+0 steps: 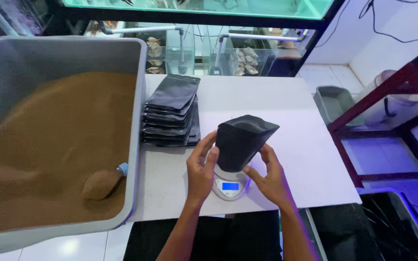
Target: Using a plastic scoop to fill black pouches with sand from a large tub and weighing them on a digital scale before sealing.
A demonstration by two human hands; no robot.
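Observation:
A black stand-up pouch [243,141] stands on a small white digital scale [229,185] near the front of a white table [286,101]. My left hand [202,170] grips the pouch's left side, thumb against its front. My right hand [270,178] holds its lower right edge with fingers spread. The scale's blue display shows between my wrists. To the left, a scoop [103,182] lies half buried in brown powder [59,145] inside a large grey tub [139,125].
A stack of flat black pouches [171,112] lies on the table behind the scale. Glass aquarium tanks [238,58] stand beyond the table's far edge. A grey bin [335,102] sits on the floor at right, beside a red metal frame [378,96]. A dark bin [388,227] is at bottom right.

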